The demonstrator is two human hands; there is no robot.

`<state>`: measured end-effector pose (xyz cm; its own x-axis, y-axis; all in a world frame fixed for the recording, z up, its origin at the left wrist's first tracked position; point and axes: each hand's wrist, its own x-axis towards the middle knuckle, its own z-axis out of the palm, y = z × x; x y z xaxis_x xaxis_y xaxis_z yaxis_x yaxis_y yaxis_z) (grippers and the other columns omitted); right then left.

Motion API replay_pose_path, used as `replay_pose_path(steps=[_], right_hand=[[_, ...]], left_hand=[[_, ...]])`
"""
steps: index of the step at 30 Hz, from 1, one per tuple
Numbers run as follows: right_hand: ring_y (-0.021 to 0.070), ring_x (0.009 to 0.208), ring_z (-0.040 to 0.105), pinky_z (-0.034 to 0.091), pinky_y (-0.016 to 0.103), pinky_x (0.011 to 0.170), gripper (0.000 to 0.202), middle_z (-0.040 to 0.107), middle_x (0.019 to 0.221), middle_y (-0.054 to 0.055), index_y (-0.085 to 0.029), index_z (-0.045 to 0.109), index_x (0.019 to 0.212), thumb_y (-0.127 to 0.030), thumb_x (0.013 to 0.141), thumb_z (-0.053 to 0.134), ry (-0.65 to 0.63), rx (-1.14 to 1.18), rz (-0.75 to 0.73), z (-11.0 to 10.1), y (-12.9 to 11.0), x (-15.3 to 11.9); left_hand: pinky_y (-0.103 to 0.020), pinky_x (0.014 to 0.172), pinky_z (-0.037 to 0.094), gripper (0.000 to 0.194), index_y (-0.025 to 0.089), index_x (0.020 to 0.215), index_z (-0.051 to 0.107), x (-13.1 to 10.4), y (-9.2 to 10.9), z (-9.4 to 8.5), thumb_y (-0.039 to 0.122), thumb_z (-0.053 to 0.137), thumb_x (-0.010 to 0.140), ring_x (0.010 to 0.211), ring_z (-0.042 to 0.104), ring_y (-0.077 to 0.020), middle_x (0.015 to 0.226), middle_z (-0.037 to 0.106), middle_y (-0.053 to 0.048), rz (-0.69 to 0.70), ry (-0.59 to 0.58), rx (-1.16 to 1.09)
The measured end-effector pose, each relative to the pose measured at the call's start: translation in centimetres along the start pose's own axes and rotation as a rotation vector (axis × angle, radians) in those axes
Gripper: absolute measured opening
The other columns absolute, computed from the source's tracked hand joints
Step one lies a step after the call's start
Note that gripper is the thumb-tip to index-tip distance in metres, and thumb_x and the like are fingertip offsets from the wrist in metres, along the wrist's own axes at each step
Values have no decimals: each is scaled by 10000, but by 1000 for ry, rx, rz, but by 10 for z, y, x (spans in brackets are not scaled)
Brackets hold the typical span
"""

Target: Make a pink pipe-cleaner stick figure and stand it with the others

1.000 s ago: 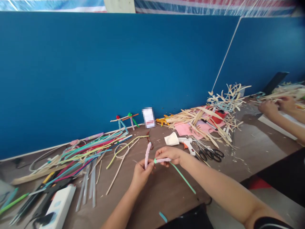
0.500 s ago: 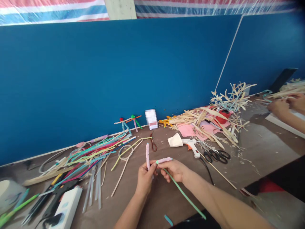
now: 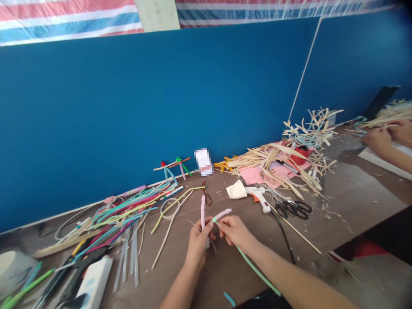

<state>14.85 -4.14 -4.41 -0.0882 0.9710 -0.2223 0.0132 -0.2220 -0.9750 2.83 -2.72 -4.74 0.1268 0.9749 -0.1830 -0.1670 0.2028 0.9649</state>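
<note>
Near the front of the table, my left hand (image 3: 198,245) is closed on a pink pipe cleaner (image 3: 203,211) that stands up from the fingers, with a second pink length (image 3: 224,213) branching right. My right hand (image 3: 236,231) is closed on a light green pipe cleaner (image 3: 259,271). Green wraps round the pink length between both hands' fingertips. The long tail of the green one passes under my right wrist toward the table edge. Thin pale strands show around my left fingers.
Loose pipe cleaners (image 3: 128,210) and a white power strip (image 3: 95,279) lie left. A hot glue gun (image 3: 262,199), black scissors (image 3: 294,209) and pale strips (image 3: 267,161) lie right. Two small pipe-cleaner figures (image 3: 172,167) lean on the blue panel (image 3: 193,94). Another person's hands (image 3: 386,137) work far right.
My right fingers have shifted on the green pipe cleaner, and its tail now passes beneath my wrist. The branching pink length tilts up more. Thin strands by my left hand have come into sight.
</note>
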Motion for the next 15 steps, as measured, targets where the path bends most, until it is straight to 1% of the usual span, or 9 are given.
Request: replay_pose_path(steps=[3,6,8,11,13,15], right_hand=[[32,260,314,185,172,297,246,476,462,-51,-133,556,676,-305,752,397,-7,-95,-16,0,3,2],[50,340,366,249,176,367,240,488,472,-36,-139,564,650,-238,760,375,-6,-271,-122,0,3,0],[69,417,413,280,181,420,201,507,503,-24,-147,570,673,-199,746,390,2,-429,-190,-1,0,-5],[108,534,484,308,203,489,137,562,597,1,-166,571,759,-202,722,445,-7,-718,-243,-5,-11,-13],[147,646,530,333,227,552,152,602,716,36,-170,561,822,-219,720,460,-39,-894,-280,-8,-20,-17],[186,731,553,346,255,601,178,614,808,75,-163,551,858,-224,734,439,-86,-1048,-298,-10,-29,-20]], left_hand=[[-188,426,321,271,86,749,600,1,-2,-1,324,607,619,398,430,-71,425,458,45,20,30,62],[-193,430,314,295,85,779,609,2,-4,-2,344,581,639,413,426,-78,450,476,34,61,52,146],[-205,449,326,292,88,781,614,3,-3,-4,347,554,660,437,429,-89,482,496,19,105,56,269],[-225,525,354,248,113,752,629,4,0,-7,325,518,688,533,469,-118,572,534,-8,244,35,514],[-229,561,355,228,134,736,636,4,3,-8,307,490,708,578,483,-129,608,537,-12,341,3,644],[-225,557,345,224,146,721,637,3,5,-10,291,466,722,571,481,-126,599,519,-5,399,-22,744]])
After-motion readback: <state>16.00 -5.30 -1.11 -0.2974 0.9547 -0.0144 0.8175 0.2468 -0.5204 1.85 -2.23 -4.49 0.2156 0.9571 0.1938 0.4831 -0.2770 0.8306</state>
